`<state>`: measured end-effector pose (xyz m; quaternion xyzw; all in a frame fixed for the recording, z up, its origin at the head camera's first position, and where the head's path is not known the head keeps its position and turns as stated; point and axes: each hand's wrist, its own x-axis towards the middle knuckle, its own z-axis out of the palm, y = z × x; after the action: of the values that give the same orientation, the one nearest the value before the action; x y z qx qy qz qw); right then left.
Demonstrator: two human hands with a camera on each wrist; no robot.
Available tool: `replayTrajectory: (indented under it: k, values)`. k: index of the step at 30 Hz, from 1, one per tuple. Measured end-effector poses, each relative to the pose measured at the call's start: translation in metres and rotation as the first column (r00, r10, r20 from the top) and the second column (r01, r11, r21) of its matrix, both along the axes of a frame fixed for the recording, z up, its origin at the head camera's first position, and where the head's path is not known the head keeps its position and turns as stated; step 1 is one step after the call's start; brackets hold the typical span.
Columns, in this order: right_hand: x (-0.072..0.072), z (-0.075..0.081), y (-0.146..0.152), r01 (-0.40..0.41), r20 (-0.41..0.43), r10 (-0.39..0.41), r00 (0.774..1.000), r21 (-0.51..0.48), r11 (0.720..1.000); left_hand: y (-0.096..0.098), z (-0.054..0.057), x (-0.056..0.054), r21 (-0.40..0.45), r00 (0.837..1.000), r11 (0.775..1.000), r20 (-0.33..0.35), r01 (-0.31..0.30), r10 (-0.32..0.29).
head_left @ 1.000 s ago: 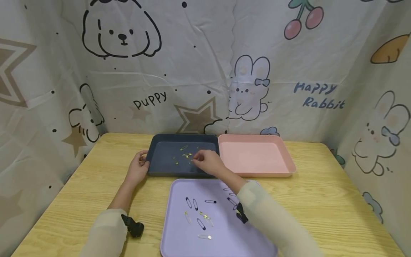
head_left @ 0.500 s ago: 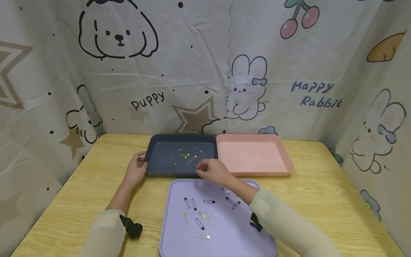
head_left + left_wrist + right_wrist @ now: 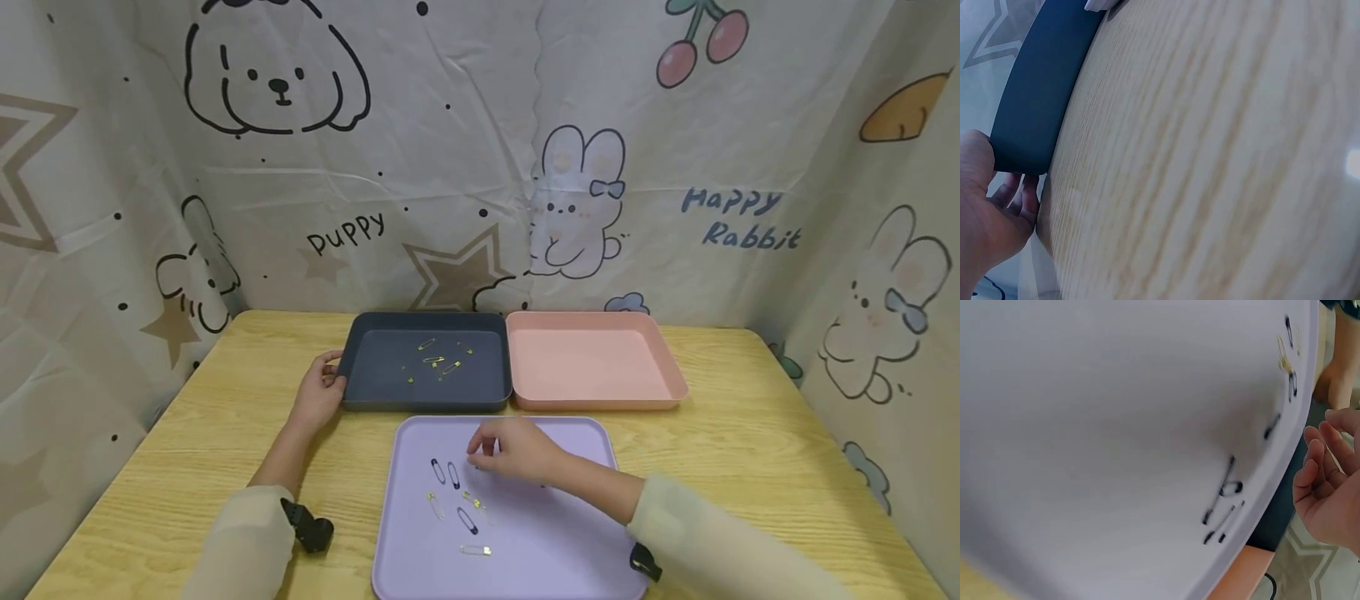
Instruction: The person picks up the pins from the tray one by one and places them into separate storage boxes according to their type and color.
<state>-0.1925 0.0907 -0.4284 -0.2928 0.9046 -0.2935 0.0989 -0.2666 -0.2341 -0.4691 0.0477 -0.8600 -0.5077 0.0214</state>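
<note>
My left hand point(image 3: 318, 392) holds the left end of the dark blue tray point(image 3: 360, 392), thumb and fingers around its corner; the left wrist view shows the hand point(image 3: 997, 219) against the tray's outer wall point(image 3: 1038, 106). Several yellow safety pins point(image 3: 433, 360) lie in that tray. Over the purple tray point(image 3: 540, 550) hovers my right hand point(image 3: 517, 450), its fingers loosely bent with nothing visible between them. Beneath and left of it lie black safety pins point(image 3: 467, 521) and yellow safety pins point(image 3: 476, 551). In the right wrist view more black safety pins point(image 3: 1219, 494) appear, partly blurred.
A pink tray point(image 3: 600, 358) stands against the right side of the dark blue one, with no pins visible in it. All trays are on a wooden table point(image 3: 750, 467). A printed cloth point(image 3: 450, 167) hangs behind and at both sides.
My right hand has let go of a yellow safety pin in the dark blue tray and moved back over the purple tray. My left hand stays at the dark blue tray's side.
</note>
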Motion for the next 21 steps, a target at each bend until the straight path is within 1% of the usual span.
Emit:
replayTrajectory:
  k: [7, 11, 15, 21]
  values:
    - [0.025, -0.008, 0.012, -0.051, 0.013, 0.050, 0.999, 0.053, 0.997, -0.001, -0.001, 0.000, 0.005, 1.000, 1.000, -0.001, -0.004, 0.004]
    - [0.035, -0.009, 0.017, -0.069, -0.011, 0.071, 0.997, 0.080, 0.994, 0.000, 0.001, 0.000, 0.002, 1.000, 1.000, -0.002, -0.002, 0.002]
    - [0.039, -0.012, 0.018, -0.066, -0.040, 0.070, 0.997, 0.091, 0.994, 0.000, 0.001, 0.001, 0.000, 1.000, 1.000, -0.004, -0.005, 0.005]
    - [0.039, -0.020, 0.016, -0.060, -0.078, 0.068, 0.995, 0.103, 0.993, 0.001, 0.000, 0.000, 0.001, 1.000, 1.000, -0.001, -0.007, 0.007]
